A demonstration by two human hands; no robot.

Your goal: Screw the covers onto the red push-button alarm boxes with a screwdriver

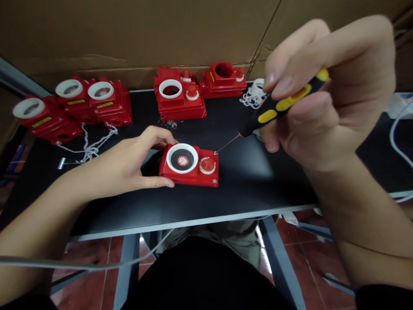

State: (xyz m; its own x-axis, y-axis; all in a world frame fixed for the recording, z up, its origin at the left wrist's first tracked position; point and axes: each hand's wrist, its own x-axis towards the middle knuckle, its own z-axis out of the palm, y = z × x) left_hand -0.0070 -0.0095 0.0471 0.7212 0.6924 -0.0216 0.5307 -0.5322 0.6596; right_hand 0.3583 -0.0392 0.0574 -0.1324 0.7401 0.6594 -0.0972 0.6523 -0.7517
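A red box [189, 166] with a white ring and a red button on top lies in the middle of the black table [245, 181]. My left hand [135, 163] grips its left end, thumb along the front edge and fingers curled over the back. My right hand [325, 86] is closed round a black and yellow screwdriver [280, 105]. The thin tip of the screwdriver rests on a screw at the box's back right corner.
Three red boxes with white rings [72, 105] stand at the back left, two more red units [200, 88] at the back middle. White string [92, 144] lies loose on the left, more of it [253, 97] behind the screwdriver. Cardboard [145, 34] walls the back. A white cable [400, 133] runs at the right.
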